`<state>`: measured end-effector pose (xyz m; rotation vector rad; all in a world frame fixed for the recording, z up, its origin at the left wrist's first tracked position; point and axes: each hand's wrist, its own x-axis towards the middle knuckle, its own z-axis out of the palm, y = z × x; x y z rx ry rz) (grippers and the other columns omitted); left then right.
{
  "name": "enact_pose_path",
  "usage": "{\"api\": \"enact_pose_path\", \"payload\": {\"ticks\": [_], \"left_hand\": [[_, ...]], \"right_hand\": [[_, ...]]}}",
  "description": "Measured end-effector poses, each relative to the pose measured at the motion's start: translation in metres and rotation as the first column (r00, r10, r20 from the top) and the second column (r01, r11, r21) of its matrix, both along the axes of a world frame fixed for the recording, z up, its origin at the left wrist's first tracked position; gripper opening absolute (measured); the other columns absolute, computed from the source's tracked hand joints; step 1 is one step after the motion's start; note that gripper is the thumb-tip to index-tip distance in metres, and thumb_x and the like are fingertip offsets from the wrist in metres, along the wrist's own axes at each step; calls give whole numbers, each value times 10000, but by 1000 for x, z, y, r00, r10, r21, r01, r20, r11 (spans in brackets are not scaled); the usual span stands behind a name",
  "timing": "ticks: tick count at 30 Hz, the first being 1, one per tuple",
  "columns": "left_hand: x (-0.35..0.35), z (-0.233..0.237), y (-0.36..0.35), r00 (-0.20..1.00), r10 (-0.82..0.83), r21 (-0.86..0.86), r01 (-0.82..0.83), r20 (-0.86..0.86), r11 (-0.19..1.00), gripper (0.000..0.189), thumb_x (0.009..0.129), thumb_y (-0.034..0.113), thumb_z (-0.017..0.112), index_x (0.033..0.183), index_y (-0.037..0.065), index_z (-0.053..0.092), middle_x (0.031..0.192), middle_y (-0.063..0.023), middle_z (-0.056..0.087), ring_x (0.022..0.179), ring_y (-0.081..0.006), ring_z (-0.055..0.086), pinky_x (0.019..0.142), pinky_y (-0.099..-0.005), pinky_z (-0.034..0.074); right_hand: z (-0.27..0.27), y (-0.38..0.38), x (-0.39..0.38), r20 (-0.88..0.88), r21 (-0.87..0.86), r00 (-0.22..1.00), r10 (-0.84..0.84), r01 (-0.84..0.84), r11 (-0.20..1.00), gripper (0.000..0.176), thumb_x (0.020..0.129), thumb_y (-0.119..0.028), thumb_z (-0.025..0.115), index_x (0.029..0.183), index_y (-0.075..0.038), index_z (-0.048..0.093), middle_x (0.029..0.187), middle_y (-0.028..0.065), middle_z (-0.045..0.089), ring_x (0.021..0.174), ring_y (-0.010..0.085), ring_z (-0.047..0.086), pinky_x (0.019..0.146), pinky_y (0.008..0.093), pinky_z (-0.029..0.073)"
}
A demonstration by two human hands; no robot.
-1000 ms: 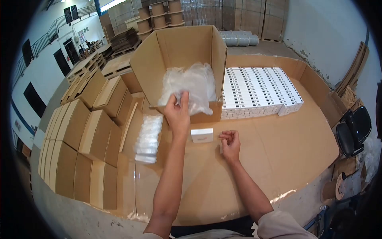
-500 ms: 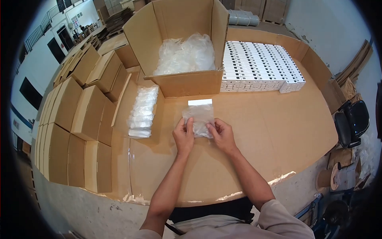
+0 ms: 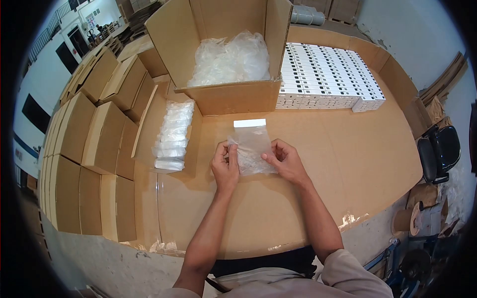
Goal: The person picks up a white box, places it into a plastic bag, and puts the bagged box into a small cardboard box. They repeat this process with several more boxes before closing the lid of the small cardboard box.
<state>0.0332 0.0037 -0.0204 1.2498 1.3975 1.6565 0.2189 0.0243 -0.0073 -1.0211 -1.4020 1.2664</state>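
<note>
A clear plastic bag is stretched between my two hands above the cardboard-covered table. My left hand pinches its left edge, thumb on top. On the other side, my right hand grips the right edge between thumb and fingers. From the bag's far end sticks out a small white box; its near part is covered by the film. To the left of my hands, a row of plastic-wrapped packs lies in an open cardboard carton.
A large open carton full of loose clear bags stands at the back. Rows of white boxes are stacked at back right. Brown cartons are piled on the left. A black chair stands beyond the table's right edge.
My hands have drawn slightly apart, spreading the bag. More of the film now shows flat below the white box. The whole view has shifted slightly.
</note>
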Motion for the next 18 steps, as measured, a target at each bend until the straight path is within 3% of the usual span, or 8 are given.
{"api": "enact_pose_path", "payload": {"ticks": [3,5,8,11,14,18], "left_hand": [[7,3,-5,999,-52,7,52,-13,999,141,1062,138,592,1023,5,621,763,34,597,656,-23,488,564,-207,385],[9,0,-4,998,-46,49,49,-45,998,135,1052,125,605,1020,-5,622,733,20,591,634,-29,488,541,-212,393],[7,-8,-1,995,-26,69,33,-92,997,140,1045,123,613,1014,-14,618,693,8,575,604,-33,481,505,-220,392],[8,-5,-3,996,-56,30,58,-73,998,133,1061,136,594,1040,6,599,721,31,575,609,-25,455,542,-213,363],[9,-5,-4,997,-72,30,73,-22,997,120,1060,128,592,1076,10,583,727,26,575,602,-27,463,533,-207,359],[12,20,-11,991,-109,-12,110,74,994,141,1037,111,615,1109,-2,571,797,-15,611,604,-35,506,499,-217,410]], "right_hand": [[10,-3,-10,-189,-83,979,-75,60,995,271,988,-211,733,816,-41,610,731,-70,547,653,29,441,573,239,367],[5,0,-8,-211,-123,970,-123,99,987,256,1003,-227,715,844,-47,626,745,-75,556,671,28,458,592,230,374],[-16,9,1,-247,-5,951,-185,190,982,253,1025,-251,686,873,-55,635,752,-83,555,688,24,459,609,212,372],[-17,12,1,-453,-59,864,-220,217,974,254,1037,-259,667,881,-61,640,753,-84,550,677,22,444,605,204,363],[-1,6,-3,-386,-88,887,-252,237,968,255,1047,-245,650,874,-58,637,748,-80,550,683,19,454,609,206,366],[-9,4,-9,-158,32,961,-229,237,971,253,1051,-218,640,874,-36,633,736,-75,551,659,22,463,587,217,380]]}}
